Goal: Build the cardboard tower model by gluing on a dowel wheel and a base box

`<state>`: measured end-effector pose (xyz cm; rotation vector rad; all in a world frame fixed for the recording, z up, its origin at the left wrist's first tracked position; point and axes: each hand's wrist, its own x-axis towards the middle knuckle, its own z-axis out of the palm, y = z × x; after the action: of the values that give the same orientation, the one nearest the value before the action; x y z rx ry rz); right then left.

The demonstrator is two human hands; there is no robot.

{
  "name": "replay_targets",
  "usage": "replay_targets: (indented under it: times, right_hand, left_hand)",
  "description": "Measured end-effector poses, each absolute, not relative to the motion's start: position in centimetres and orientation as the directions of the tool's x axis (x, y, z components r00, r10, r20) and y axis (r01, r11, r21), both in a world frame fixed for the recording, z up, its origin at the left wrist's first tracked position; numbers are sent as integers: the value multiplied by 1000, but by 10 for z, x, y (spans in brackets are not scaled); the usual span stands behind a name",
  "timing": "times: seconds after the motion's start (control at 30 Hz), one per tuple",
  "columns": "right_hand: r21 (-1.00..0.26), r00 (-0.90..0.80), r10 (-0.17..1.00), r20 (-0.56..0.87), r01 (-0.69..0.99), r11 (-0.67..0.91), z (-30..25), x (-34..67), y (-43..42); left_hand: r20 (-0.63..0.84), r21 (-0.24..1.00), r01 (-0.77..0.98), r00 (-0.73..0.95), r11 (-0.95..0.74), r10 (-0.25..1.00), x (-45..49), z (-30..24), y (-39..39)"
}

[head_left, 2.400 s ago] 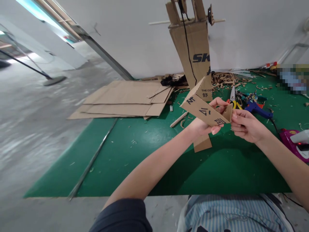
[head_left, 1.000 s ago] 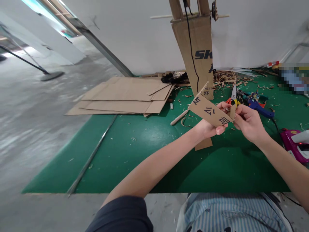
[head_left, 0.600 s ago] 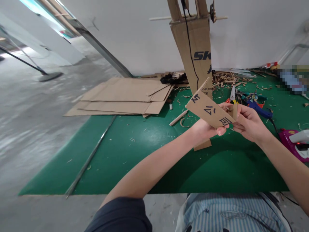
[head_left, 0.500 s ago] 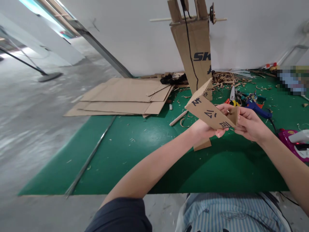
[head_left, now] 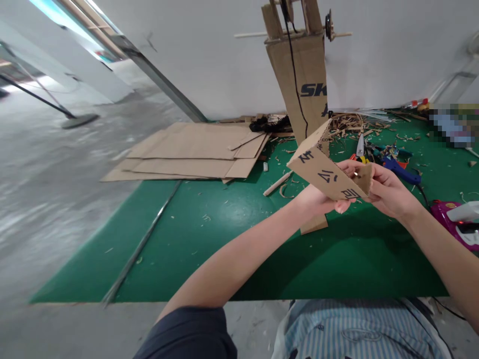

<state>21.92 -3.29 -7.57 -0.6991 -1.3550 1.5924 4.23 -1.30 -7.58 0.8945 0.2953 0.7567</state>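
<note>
I hold a folded cardboard piece point(head_left: 322, 169) with black printed characters above the green mat point(head_left: 224, 234). My left hand point(head_left: 318, 199) grips it from below, fingertips curled round its lower edge. My right hand point(head_left: 389, 192) pinches its short folded end flap at the right. A small flat cardboard scrap point(head_left: 313, 224) lies on the mat just under my left hand.
A tall cardboard tower point(head_left: 303, 85) with a black cable and a stick axle stands behind. Flat cardboard sheets point(head_left: 194, 152) lie at the back left. Scissors point(head_left: 359, 149), a blue glue gun point(head_left: 400, 172), a pink device point(head_left: 456, 224) and cardboard shavings sit to the right. A metal rod point(head_left: 142, 249) lies on the left.
The folded piece has tilted a little, showing more of its inner end flap. My right fingers have shifted along that flap. Both hands stay in about the same place.
</note>
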Motion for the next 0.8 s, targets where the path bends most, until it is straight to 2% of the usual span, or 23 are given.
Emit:
replay_targets:
  times: [0.1, 0.17, 0.27, 0.33, 0.4, 0.43, 0.5, 0.63, 0.7, 0.73, 0.8]
  right_hand:
    - [-965, -344, 903, 258, -146, 220, -74, 221, -31]
    - [-921, -254, 891, 376, 1, 389, -72, 221, -32]
    - [-763, -138, 814, 564, 288, 578, -71, 218, -35]
    - [-627, -106, 736, 669, 450, 635, -71, 215, -38]
    - [-554, -97, 691, 716, 523, 648, -71, 213, -41]
    - [-564, -96, 700, 708, 520, 642, -71, 212, -41]
    - [-669, -88, 774, 627, 448, 593, -71, 212, -41]
    - [-931, -146, 930, 337, 96, 352, -74, 216, -34]
    - [-966, -135, 959, 250, -107, 237, -77, 216, -29]
    - [-964, -117, 967, 228, -168, 208, -79, 216, -27]
    - [-965, -60, 978, 201, -183, 188, -85, 214, -22]
  left_hand:
    - [45, 765, -498, 674, 408, 737, 43, -73, -13]
    - [27, 749, -519, 644, 411, 765, 45, -71, -15]
    - [-15, 721, -544, 607, 429, 794, 47, -67, -19]
    - [-49, 697, -553, 599, 457, 800, 50, -65, -22]
    - [-75, 669, -563, 598, 485, 798, 52, -63, -24]
    - [-83, 657, -567, 600, 496, 796, 52, -61, -25]
    - [-90, 636, -587, 587, 500, 804, 48, -55, -22]
    - [-20, 602, -712, 440, 362, 898, 23, -30, -7]
    - [38, 582, -781, 302, 224, 953, 8, -18, 2]
    - [22, 591, -781, 262, 199, 965, 2, -14, 7]
    - [-54, 632, -750, 206, 194, 977, -4, -12, 15]
